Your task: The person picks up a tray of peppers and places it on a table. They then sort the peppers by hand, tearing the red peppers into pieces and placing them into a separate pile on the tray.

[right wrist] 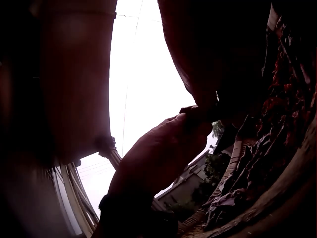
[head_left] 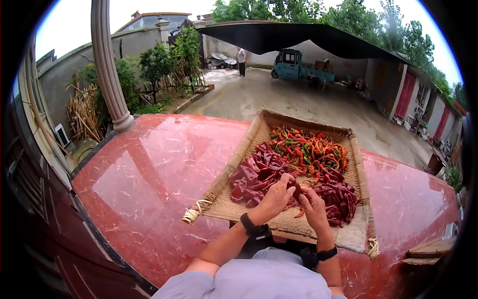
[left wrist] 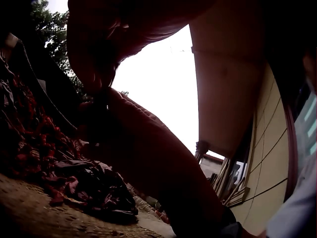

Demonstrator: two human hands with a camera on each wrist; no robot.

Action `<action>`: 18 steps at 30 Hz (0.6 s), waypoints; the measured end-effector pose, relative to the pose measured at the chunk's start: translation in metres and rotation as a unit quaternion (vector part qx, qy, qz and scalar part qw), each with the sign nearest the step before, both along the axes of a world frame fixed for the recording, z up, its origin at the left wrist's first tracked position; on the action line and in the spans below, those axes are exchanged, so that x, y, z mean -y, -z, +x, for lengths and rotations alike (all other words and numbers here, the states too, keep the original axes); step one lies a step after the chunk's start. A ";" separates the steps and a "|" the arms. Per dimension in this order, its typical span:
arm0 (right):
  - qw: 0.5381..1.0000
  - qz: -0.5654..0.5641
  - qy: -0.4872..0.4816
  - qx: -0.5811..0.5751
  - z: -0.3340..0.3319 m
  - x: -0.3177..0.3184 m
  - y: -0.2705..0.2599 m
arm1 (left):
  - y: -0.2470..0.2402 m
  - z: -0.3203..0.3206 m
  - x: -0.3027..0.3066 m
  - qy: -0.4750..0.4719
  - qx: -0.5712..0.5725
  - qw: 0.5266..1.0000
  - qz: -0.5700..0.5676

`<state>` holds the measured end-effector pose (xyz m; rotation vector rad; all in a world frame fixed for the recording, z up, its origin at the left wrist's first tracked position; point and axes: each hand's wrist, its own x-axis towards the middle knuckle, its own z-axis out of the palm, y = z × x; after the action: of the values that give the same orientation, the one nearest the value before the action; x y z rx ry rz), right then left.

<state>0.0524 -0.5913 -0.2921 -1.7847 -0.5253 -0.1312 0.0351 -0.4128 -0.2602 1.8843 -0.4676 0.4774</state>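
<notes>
Both hands meet over the front of a woven tray [head_left: 219, 187]. A dark red dried chili pepper [head_left: 297, 190] is pinched between them, the left hand [head_left: 274, 200] on one side and the right hand [head_left: 315, 211] on the other. To the left of the fingers lies a pile of large dark red chilies [head_left: 255, 174]; another dark pile [head_left: 337, 199] is at the right. Smaller bright red, orange and green chilies [head_left: 308, 152] fill the far part of the tray. In both wrist views the hands are in deep shadow, with fingertips together.
The tray sits in front of the person on a red polished stone floor [head_left: 149, 164]. A stone column [head_left: 110, 65] rises at the left. Beyond lie a concrete yard [head_left: 239, 94], a teal three-wheeled truck [head_left: 294, 67] under a dark canopy, and a standing person [head_left: 242, 61]. Wooden boards [head_left: 429, 248] lie at right.
</notes>
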 end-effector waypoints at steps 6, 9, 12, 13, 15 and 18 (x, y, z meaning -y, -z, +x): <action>0.959 -0.090 0.256 0.082 0.004 0.041 -0.028 | 0.004 -0.004 -0.031 -0.128 -0.050 0.962 0.234; 0.883 -0.144 0.403 0.194 0.020 0.077 -0.023 | 0.021 0.004 -0.054 -0.190 -0.090 0.913 0.349; 0.809 -0.232 0.509 0.182 0.047 0.114 0.011 | 0.034 0.006 -0.071 -0.186 -0.089 0.896 0.393; 0.803 -0.305 0.498 0.123 0.047 0.121 0.018 | 0.034 0.007 -0.073 -0.178 -0.111 0.890 0.405; 0.803 -0.361 0.475 0.011 0.044 0.124 0.025 | 0.035 0.009 -0.077 -0.163 -0.144 0.883 0.415; 0.797 -0.363 0.484 0.000 0.037 0.122 0.025 | 0.037 0.013 -0.077 -0.178 -0.153 0.885 0.401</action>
<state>0.0890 -0.7134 -0.3171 -2.6666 0.4868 -0.7130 0.0481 -0.3354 -0.2975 2.8214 -0.0877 0.2123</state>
